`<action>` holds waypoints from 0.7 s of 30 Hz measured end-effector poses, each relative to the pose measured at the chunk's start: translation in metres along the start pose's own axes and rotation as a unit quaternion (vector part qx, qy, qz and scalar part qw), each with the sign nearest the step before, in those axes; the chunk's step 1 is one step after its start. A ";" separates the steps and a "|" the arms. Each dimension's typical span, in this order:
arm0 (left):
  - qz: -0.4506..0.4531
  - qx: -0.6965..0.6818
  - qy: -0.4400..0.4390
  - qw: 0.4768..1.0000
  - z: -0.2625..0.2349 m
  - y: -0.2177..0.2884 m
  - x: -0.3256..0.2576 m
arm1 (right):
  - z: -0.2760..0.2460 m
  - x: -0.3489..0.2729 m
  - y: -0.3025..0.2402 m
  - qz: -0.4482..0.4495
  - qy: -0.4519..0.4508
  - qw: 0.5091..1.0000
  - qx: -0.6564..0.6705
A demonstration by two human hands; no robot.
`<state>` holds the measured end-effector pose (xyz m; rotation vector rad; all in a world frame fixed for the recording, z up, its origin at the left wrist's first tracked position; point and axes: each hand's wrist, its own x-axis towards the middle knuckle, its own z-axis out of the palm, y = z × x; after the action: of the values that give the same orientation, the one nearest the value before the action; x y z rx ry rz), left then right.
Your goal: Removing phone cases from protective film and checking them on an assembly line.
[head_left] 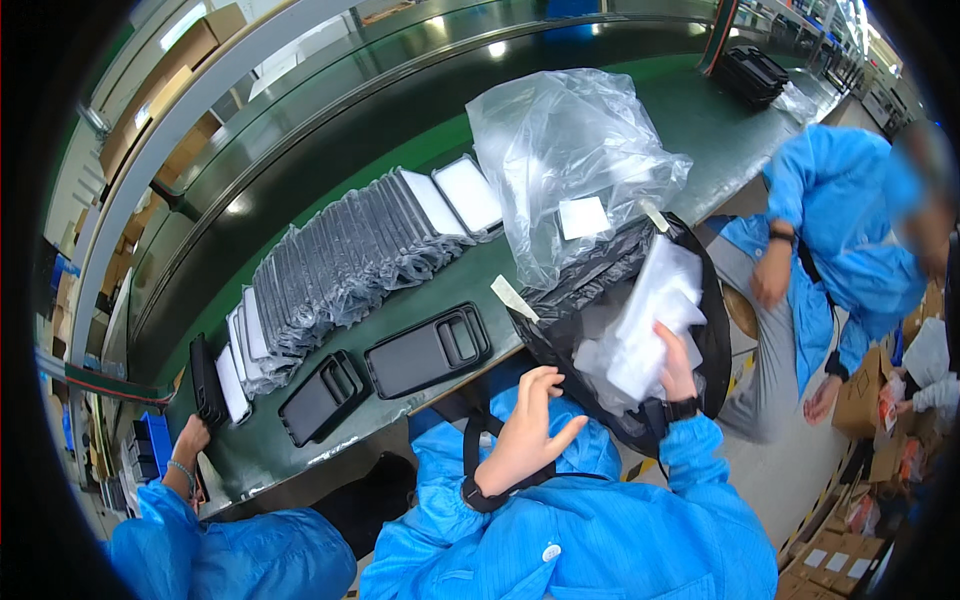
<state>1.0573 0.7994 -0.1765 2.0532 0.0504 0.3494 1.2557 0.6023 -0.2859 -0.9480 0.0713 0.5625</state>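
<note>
My right hand is closed on some whitish, see-through plastic film, blurred in part. It holds the film over the mouth of a black bin bag at the table's edge, and more crumpled film lies in the bag. Raised in front of my body, my left hand is empty with its fingers apart. Nearest to it on the table is a black plastic tray with a framed opening at one end. A similar black tray lies to its left.
Behind the trays on the green table leans a long row of plastic-wrapped flat panels. A large clear plastic bag spreads beside them. A co-worker's hand touches black trays at left. Another person sits at right, near cardboard boxes.
</note>
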 end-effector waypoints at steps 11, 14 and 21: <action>-0.121 0.017 0.056 0.991 -0.017 -0.015 -0.033 | -0.038 0.167 0.143 0.098 0.009 0.958 -0.268; -0.115 0.017 0.089 0.989 -0.025 -0.021 -0.034 | -0.026 0.152 0.117 0.017 -0.005 0.947 -0.322; -0.092 0.004 0.086 0.992 -0.046 -0.027 -0.038 | 0.053 0.025 -0.035 -0.198 0.045 0.901 -0.383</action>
<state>1.0111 0.8452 -0.1877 2.0028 0.3452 0.4100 1.2844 0.6394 -0.2359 -1.7081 -0.2785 0.1472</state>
